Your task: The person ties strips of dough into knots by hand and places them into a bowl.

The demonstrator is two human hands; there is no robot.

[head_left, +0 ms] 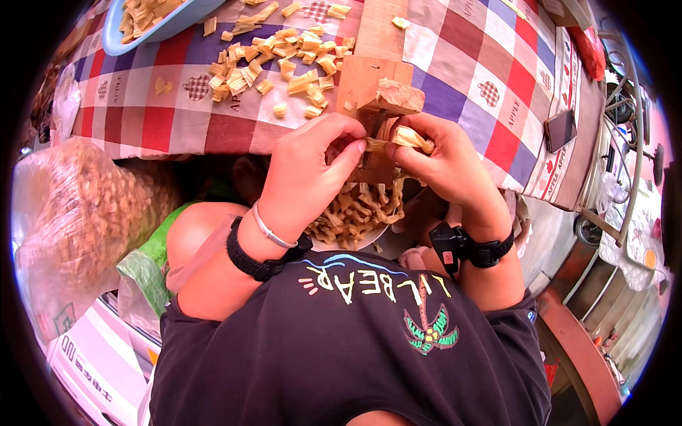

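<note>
My left hand point(307, 165) pinches one end of a pale yellow dried strip point(414, 139) between thumb and forefinger. Closed around the thicker, folded end of the same strip is my right hand point(449, 160). The strip lies crosswise at a wooden stand point(353, 79) on the table edge, next to a dark upright piece of it that looks like a blade. A rough wooden block point(399, 97) sits on top of the stand. Just below the hands, a bowl holds long twisted brown-yellow strips point(359, 213), partly hidden by the stand.
Short cut pieces point(245, 77) lie scattered on the checked tablecloth point(174, 128). A blue basin point(114, 35) with more pieces stands at the far left. A large clear bag point(92, 213) of brown pieces rests at my left. A phone point(560, 131) lies near the table's right edge.
</note>
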